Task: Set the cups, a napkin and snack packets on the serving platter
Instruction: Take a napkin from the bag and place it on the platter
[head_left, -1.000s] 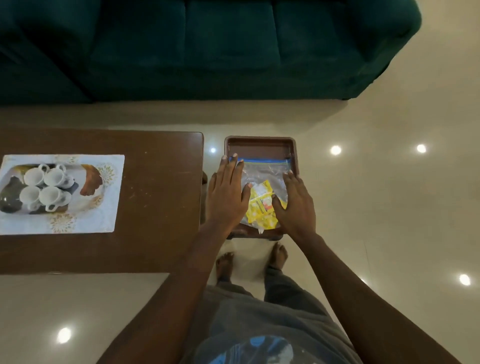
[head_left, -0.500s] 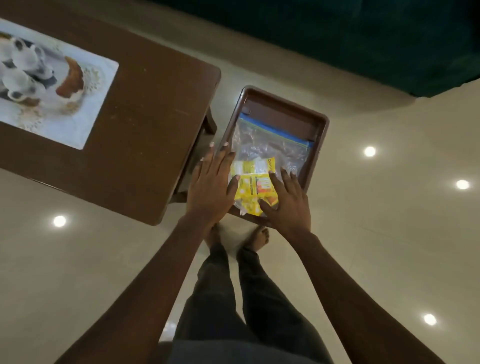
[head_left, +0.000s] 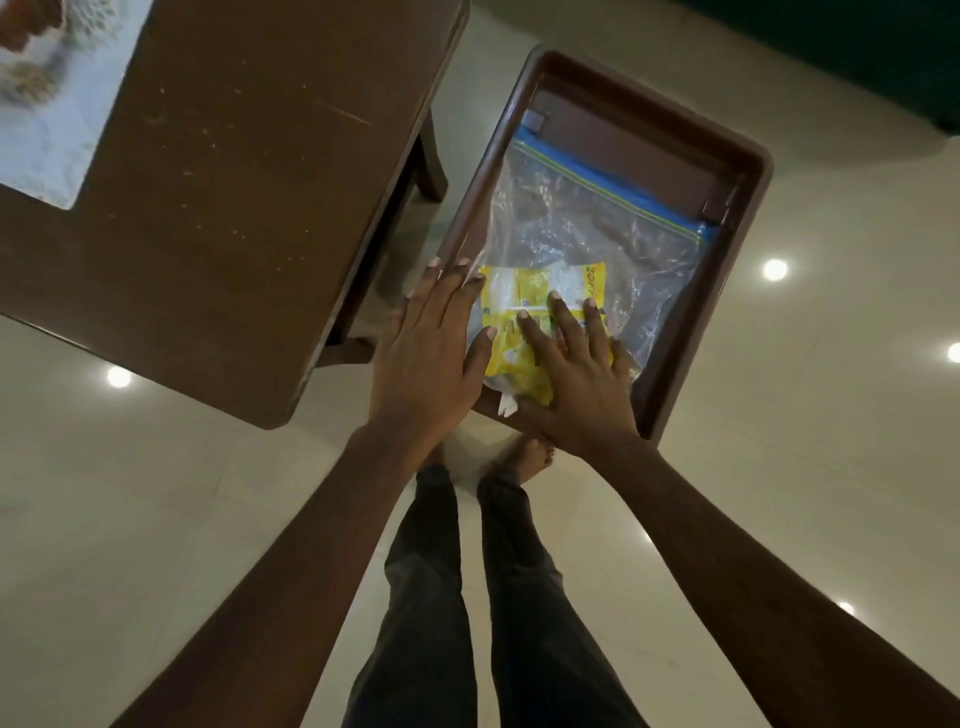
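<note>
**Tile-floor lounge: snacks on platter, cups & napkin pending**

Glossy cream tile floor (head_left: 779, 467) is reflecting ceiling spots, w/ a dark wooden table (head_left: 234, 182) filling 10 o'clock and a green sofa (head_left: 857, 41) edging in at 1 o'clock. Brown serving platter (head_left: 649, 111) is sitting just right of the table, approx 1 o'clock; what's carrying it is hidden.

Clear zip bag (head_left: 597, 223) w/ blue seal is lying flat inside it. Yellow snack packets (head_left: 535, 291) are bunching at the bag's near end, towards the platter's 6 o'clock.

Left hand (head_left: 431, 358) is lying flat, fingers straight, across the platter's left rim & the bag's edge, gripping nothing. Right hand (head_left: 582, 389) is pressing on the packets through the plastic, fingers spread & straight, no pinch.

Progress, by my read: the snack part is looking done or nearly so, though the packets are sitting bagged. No cups or napkin are showing on the platter, and neither is identifiable in view. Only a white patterned mat (head_left: 52, 130) is showing at 10–11 o'clock on the table. So approx a third done; cups & napkin are remaining.
</note>
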